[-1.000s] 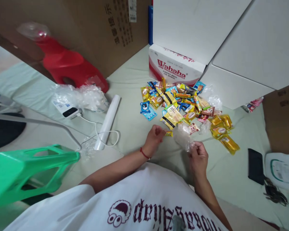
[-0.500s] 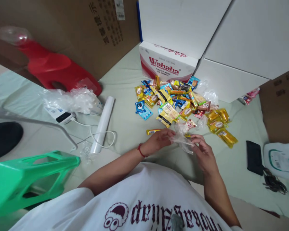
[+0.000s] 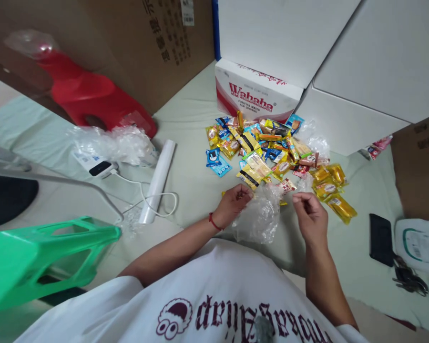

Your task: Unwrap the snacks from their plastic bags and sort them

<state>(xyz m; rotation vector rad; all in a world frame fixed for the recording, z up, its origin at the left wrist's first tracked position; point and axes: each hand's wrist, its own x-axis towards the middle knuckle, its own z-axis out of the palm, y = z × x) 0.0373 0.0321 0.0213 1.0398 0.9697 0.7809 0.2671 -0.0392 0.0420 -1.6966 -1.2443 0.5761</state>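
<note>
Clock positions are read from the clear plastic bag (image 3: 259, 224) as centre, with 12 o'clock pointing away from the person. The bag hangs between the hands, just in front of the white shirt (image 3: 214, 271) at 6 o'clock. The left hand (image 3: 232, 206), at 10 o'clock, pinches the bag's upper edge between thumb and fingertips. The right hand (image 3: 311, 220), at 3 o'clock, is apart from the main body of the film, with fingers curled and thumb close to forefinger; whether a film edge lies between them cannot be told. Judged by its folds and shine, the bag will be very light, limp and slick, apt to cling to itself and to tear under a sharp pull. Suitable holding points are the upper corners, using fingertip pads; the location of the mouth cannot be determined. The heap of wrapped snacks (image 3: 253, 166) limits travel at 12 o'clock, backed by the Wahaba box (image 3: 259, 97). Yellow packets (image 3: 339, 208) lie at 2 o'clock. Open green cloth (image 3: 191, 181) extends at 10 o'clock toward the white roll (image 3: 159, 181), and at 3 o'clock toward the black phone (image 3: 381, 238).
</note>
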